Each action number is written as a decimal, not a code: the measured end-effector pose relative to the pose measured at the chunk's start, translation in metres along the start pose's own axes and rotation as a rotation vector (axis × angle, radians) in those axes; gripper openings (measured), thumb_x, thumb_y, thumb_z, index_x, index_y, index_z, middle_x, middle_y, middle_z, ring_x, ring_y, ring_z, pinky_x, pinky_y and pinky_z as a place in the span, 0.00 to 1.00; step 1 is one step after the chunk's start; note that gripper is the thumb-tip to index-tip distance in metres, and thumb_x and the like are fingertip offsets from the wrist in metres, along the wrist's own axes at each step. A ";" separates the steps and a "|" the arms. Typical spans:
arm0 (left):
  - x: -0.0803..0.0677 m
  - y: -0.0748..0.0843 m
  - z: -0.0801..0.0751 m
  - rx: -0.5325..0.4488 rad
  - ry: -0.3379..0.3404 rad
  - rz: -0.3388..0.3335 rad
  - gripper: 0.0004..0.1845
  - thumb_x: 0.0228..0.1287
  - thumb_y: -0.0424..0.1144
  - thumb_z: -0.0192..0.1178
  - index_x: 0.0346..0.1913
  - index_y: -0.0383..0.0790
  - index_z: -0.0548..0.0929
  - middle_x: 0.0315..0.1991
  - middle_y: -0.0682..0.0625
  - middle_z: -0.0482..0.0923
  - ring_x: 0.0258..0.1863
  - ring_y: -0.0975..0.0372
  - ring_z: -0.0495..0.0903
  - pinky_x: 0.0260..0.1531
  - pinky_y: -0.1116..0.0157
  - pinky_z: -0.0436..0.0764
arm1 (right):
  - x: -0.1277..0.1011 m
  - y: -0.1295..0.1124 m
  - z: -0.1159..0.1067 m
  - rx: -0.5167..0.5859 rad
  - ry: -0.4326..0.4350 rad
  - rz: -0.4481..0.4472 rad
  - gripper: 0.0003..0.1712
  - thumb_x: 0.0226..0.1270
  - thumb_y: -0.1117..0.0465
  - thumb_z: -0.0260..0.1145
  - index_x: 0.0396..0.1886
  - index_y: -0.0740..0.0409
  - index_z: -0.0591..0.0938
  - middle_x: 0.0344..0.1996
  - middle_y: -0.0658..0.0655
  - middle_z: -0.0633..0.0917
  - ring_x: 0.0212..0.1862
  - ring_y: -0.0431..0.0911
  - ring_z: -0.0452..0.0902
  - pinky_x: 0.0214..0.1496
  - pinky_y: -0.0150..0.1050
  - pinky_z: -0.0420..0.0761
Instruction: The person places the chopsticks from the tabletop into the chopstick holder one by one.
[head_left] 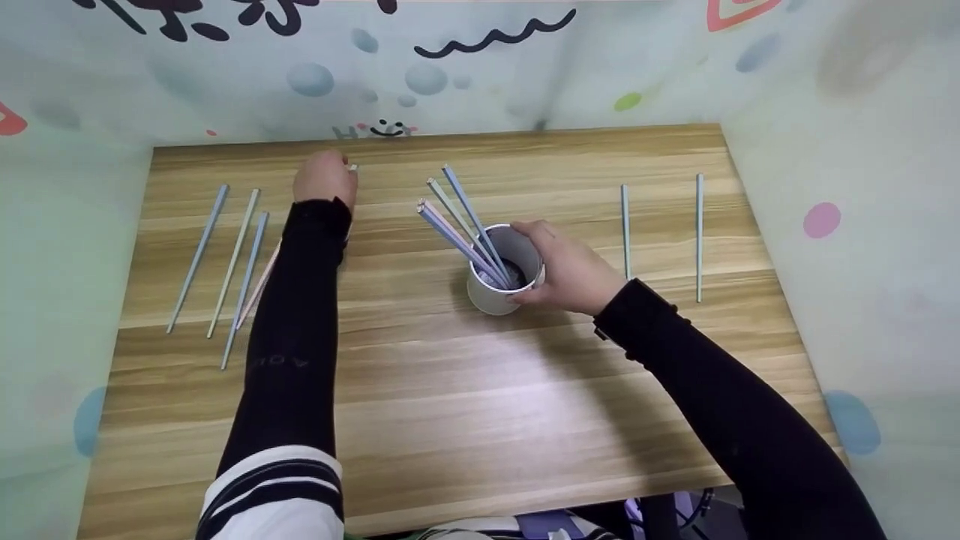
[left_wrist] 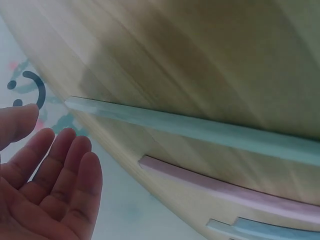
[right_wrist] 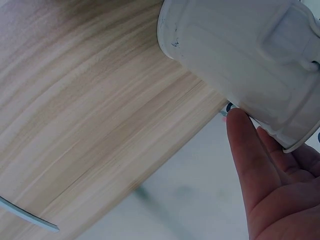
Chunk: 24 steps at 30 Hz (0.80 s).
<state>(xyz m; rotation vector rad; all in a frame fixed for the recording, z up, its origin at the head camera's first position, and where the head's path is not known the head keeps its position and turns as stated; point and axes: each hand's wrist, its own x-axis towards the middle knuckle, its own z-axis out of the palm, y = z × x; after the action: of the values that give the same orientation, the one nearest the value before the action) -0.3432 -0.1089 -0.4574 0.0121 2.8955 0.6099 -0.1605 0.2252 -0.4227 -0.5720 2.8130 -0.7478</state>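
White cup (head_left: 501, 279) is gripped by right hand (head_left: 570, 274); left hand (head_left: 324, 177) relaxed over chopstick (head_left: 353, 168). Tipping risked, sticks spilled.

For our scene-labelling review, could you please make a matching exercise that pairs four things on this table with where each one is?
Things:
1. white cup
2. left hand
3. two loose chopsticks
4. right hand

Places:
A. right part of the wooden table, lying flat
B. wrapped round the cup's side
C. table's middle, holding chopsticks
D. near the far edge, on a pale chopstick's end

Pairs: 1-C, 2-D, 3-A, 4-B
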 end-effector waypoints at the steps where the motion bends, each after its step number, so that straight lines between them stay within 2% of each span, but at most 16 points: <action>1: 0.001 0.002 0.001 0.002 -0.003 -0.003 0.21 0.77 0.36 0.47 0.66 0.32 0.77 0.63 0.35 0.78 0.63 0.43 0.78 0.64 0.48 0.77 | 0.000 0.000 0.000 0.002 -0.001 0.002 0.60 0.49 0.45 0.82 0.76 0.61 0.63 0.65 0.60 0.76 0.64 0.55 0.76 0.69 0.51 0.76; 4: 0.004 0.006 0.004 0.020 -0.014 -0.009 0.21 0.76 0.35 0.45 0.65 0.32 0.78 0.63 0.35 0.79 0.61 0.43 0.79 0.62 0.48 0.79 | 0.000 0.000 0.000 0.006 -0.001 0.001 0.59 0.48 0.45 0.82 0.76 0.61 0.63 0.65 0.60 0.76 0.64 0.55 0.76 0.69 0.51 0.76; 10: 0.006 0.012 0.011 0.073 -0.016 -0.018 0.20 0.75 0.30 0.41 0.57 0.30 0.82 0.57 0.33 0.82 0.56 0.43 0.82 0.55 0.47 0.84 | -0.001 0.000 0.000 0.001 0.000 -0.007 0.60 0.48 0.45 0.83 0.75 0.62 0.63 0.64 0.61 0.76 0.64 0.55 0.75 0.70 0.51 0.75; 16: 0.006 0.014 0.016 0.127 -0.010 -0.047 0.20 0.76 0.28 0.39 0.53 0.27 0.83 0.56 0.32 0.82 0.53 0.43 0.83 0.53 0.46 0.85 | -0.001 0.000 0.000 -0.001 -0.002 -0.004 0.60 0.49 0.44 0.83 0.76 0.61 0.63 0.64 0.61 0.76 0.64 0.55 0.76 0.69 0.51 0.76; 24: 0.009 0.010 0.024 0.135 0.046 -0.010 0.18 0.73 0.26 0.41 0.49 0.26 0.83 0.52 0.32 0.83 0.49 0.44 0.85 0.49 0.46 0.86 | -0.001 -0.001 -0.001 0.006 -0.013 0.013 0.59 0.49 0.45 0.82 0.76 0.60 0.63 0.65 0.60 0.76 0.63 0.55 0.77 0.67 0.52 0.78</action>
<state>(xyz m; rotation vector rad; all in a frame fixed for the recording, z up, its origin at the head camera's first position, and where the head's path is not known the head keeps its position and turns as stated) -0.3480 -0.0904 -0.4764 0.0019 2.9739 0.4170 -0.1600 0.2254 -0.4212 -0.5547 2.7991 -0.7466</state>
